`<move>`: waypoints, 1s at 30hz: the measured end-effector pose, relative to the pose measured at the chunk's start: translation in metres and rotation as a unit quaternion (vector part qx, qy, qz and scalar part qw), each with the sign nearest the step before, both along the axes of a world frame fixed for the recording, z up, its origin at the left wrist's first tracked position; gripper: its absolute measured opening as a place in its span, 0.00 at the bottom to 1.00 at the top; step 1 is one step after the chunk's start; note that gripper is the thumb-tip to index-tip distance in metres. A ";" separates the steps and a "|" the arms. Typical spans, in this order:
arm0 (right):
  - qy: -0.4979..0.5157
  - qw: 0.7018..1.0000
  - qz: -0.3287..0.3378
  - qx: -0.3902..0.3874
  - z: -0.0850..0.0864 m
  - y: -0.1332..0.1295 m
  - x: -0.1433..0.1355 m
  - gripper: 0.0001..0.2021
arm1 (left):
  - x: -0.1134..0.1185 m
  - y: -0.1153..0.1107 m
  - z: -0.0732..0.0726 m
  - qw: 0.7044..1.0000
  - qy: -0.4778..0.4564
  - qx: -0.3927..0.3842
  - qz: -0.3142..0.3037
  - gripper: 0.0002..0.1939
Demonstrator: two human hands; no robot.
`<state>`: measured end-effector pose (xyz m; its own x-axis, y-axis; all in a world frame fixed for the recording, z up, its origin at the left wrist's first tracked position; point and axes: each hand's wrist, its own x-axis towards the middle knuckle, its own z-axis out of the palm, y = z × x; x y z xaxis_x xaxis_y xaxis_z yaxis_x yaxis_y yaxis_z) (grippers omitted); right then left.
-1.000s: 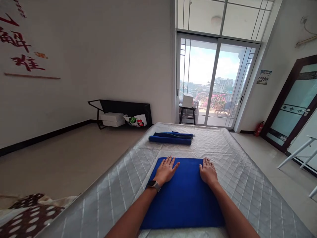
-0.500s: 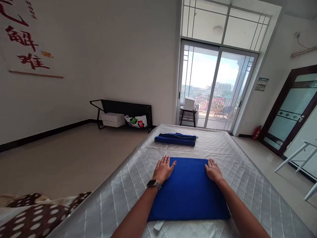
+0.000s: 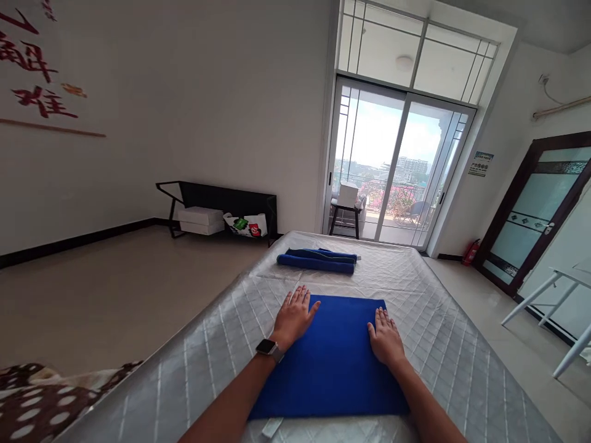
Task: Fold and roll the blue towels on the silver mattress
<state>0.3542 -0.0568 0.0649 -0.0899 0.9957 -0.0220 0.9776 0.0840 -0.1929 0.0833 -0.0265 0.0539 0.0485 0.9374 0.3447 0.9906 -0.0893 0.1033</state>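
A folded blue cloth lies flat on the silver quilted mattress, with a small white tag sticking out from its near edge. Along its left edge, my left hand rests flat, fingers stretched forward and thumb on the cloth; a watch is on that wrist. My right hand lies flat over the cloth's right edge, its fingers extended. Neither hand grasps anything. Farther up the mattress sits a rolled blue cloth with a dark folded piece on top.
A brown polka-dot blanket is at the lower left. Against the back wall stands a black rack with white boxes and a printed bag. White furniture legs stand at the right, near a fire extinguisher.
The camera view has turned slightly, shifting the scene left. My right hand has slid a little nearer along the cloth's right side; my left hand stays flat at the left edge.
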 end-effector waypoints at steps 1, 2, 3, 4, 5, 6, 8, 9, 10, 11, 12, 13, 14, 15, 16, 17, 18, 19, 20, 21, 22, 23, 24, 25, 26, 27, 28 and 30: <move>0.003 1.000 0.001 0.002 0.000 0.000 0.000 0.32 | 0.012 -0.003 0.002 1.000 -0.003 0.001 -0.023 0.34; 0.005 1.000 0.001 0.003 0.001 0.000 -0.001 0.32 | 0.027 -0.006 0.002 0.999 -0.007 -0.002 -0.051 0.33; 0.006 1.000 0.001 0.004 0.001 -0.001 -0.001 0.32 | 0.044 -0.010 0.002 0.996 -0.009 -0.008 -0.085 0.33; 0.006 1.000 0.001 0.006 0.001 -0.001 0.000 0.32 | 0.064 -0.013 0.000 0.992 -0.009 -0.016 -0.122 0.33; 0.006 1.000 0.003 0.008 0.001 -0.002 0.000 0.32 | 0.084 -0.016 -0.003 0.987 -0.007 -0.026 -0.158 0.32; 0.005 1.000 0.007 0.009 0.001 -0.002 0.000 0.31 | 0.103 -0.019 -0.007 0.982 -0.005 -0.037 -0.187 0.32; 0.003 1.000 0.020 0.006 0.000 -0.003 0.002 0.31 | 0.133 -0.022 -0.016 0.973 -0.003 -0.056 -0.225 0.31; 0.003 1.000 0.026 0.004 0.000 -0.004 0.002 0.30 | 0.142 -0.023 -0.020 0.970 -0.003 -0.060 -0.235 0.31; 0.005 1.000 0.030 0.003 0.000 -0.004 0.002 0.30 | 0.146 -0.023 -0.023 0.969 -0.003 -0.062 -0.239 0.31; 0.009 1.000 0.029 0.004 0.000 -0.004 0.002 0.30 | 0.145 -0.023 -0.026 0.969 -0.004 -0.062 -0.238 0.31; 0.013 1.000 0.024 0.006 0.000 -0.004 0.002 0.30 | 0.140 -0.022 -0.029 0.971 -0.005 -0.062 -0.231 0.32; 0.018 1.000 0.017 0.008 0.000 -0.004 0.001 0.31 | 0.131 -0.022 -0.031 0.974 -0.005 -0.063 -0.220 0.32; 0.022 1.000 0.010 0.009 0.000 -0.004 0.001 0.31 | 0.118 -0.022 -0.033 0.977 -0.006 -0.064 -0.203 0.33; 0.026 1.000 0.003 0.008 0.000 -0.003 0.000 0.31 | 0.102 -0.023 -0.036 0.981 -0.006 -0.066 -0.181 0.34; 0.031 1.000 -0.001 0.006 0.000 -0.003 -0.001 0.32 | 0.084 -0.024 -0.038 0.985 -0.005 -0.068 -0.158 0.34; 0.035 0.999 -0.004 0.005 0.000 -0.003 -0.001 0.32 | 0.065 -0.026 -0.042 0.988 -0.003 -0.070 -0.137 0.35; 0.038 0.999 -0.004 0.005 0.000 -0.003 -0.001 0.32 | 0.046 -0.029 -0.045 0.991 0.000 -0.071 -0.117 0.35; 0.039 0.999 -0.004 0.006 0.000 -0.003 -0.001 0.32 | 0.027 -0.031 -0.049 0.993 0.003 -0.071 -0.099 0.36; 0.040 0.999 -0.004 0.008 -0.001 -0.003 -0.001 0.32 | 0.010 -0.034 -0.053 0.994 0.005 -0.070 -0.083 0.36; 0.039 0.999 -0.004 0.009 -0.001 -0.003 -0.001 0.32 | -0.004 -0.037 -0.057 0.995 0.006 -0.068 -0.069 0.36; 0.037 0.999 -0.006 0.011 -0.001 -0.002 -0.002 0.32 | -0.016 -0.040 -0.060 0.996 0.007 -0.068 -0.056 0.36; 0.036 0.999 -0.007 0.012 -0.001 -0.002 -0.002 0.32 | -0.025 -0.042 -0.062 0.997 0.006 -0.069 -0.042 0.37; 0.034 0.999 -0.009 0.013 0.000 -0.002 -0.002 0.32 | -0.030 -0.044 -0.064 0.997 0.006 -0.072 -0.031 0.38; 0.032 0.999 -0.011 0.014 0.001 -0.002 -0.003 0.31 | -0.033 -0.045 -0.064 0.997 0.006 -0.074 -0.022 0.39; 0.029 0.999 -0.012 0.016 0.003 -0.003 -0.003 0.31 | -0.034 -0.045 -0.063 0.997 0.006 -0.075 -0.016 0.40; 0.025 0.999 -0.013 0.016 0.004 -0.003 -0.004 0.31 | -0.033 -0.046 -0.062 0.997 0.007 -0.075 -0.014 0.41; 0.020 1.000 -0.016 0.017 0.006 -0.005 -0.004 0.31 | -0.031 -0.046 -0.060 0.997 0.008 -0.075 -0.014 0.41; 0.014 0.999 -0.020 0.021 0.008 -0.010 -0.003 0.30 | -0.028 -0.045 -0.055 0.997 0.011 -0.077 -0.016 0.41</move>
